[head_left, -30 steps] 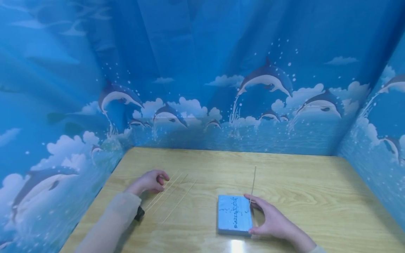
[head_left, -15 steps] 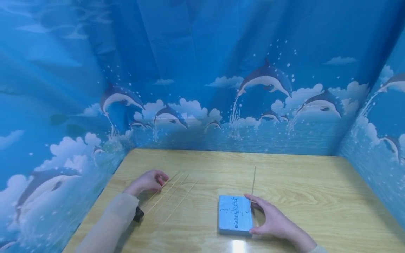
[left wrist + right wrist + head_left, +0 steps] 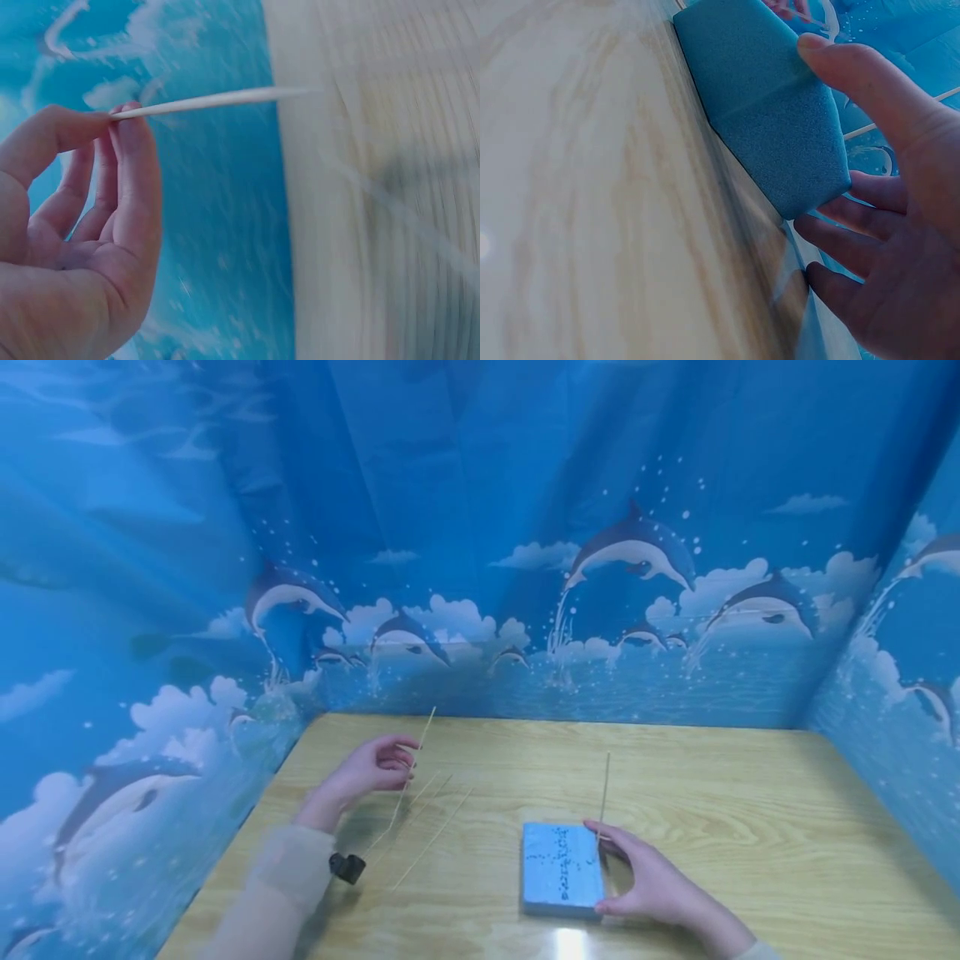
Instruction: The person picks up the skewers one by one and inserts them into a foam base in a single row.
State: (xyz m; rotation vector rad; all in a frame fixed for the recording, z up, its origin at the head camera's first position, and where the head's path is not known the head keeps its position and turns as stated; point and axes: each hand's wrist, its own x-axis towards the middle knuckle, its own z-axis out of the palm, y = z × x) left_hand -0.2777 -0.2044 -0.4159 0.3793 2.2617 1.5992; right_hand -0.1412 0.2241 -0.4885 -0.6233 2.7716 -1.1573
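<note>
My left hand pinches a thin wooden skewer between thumb and fingertips, raised off the table at the left. In the left wrist view the skewer's pointed end reaches to the right. A blue foam block with many small dark holes in its top lies right of centre. My right hand grips that block by its right side, thumb at the near corner and index finger at the far corner. Another skewer stands up by the index finger; whether it sits in the block is hard to tell.
A few loose skewers lie slanted on the wooden table, right of my left forearm. A small black wrist camera hangs at the left sleeve. Blue dolphin-print curtains enclose the table's back and sides.
My left hand was down at the skewers on the table; it has picked one up and risen slightly. The right hand, block and upright skewer stay put.
</note>
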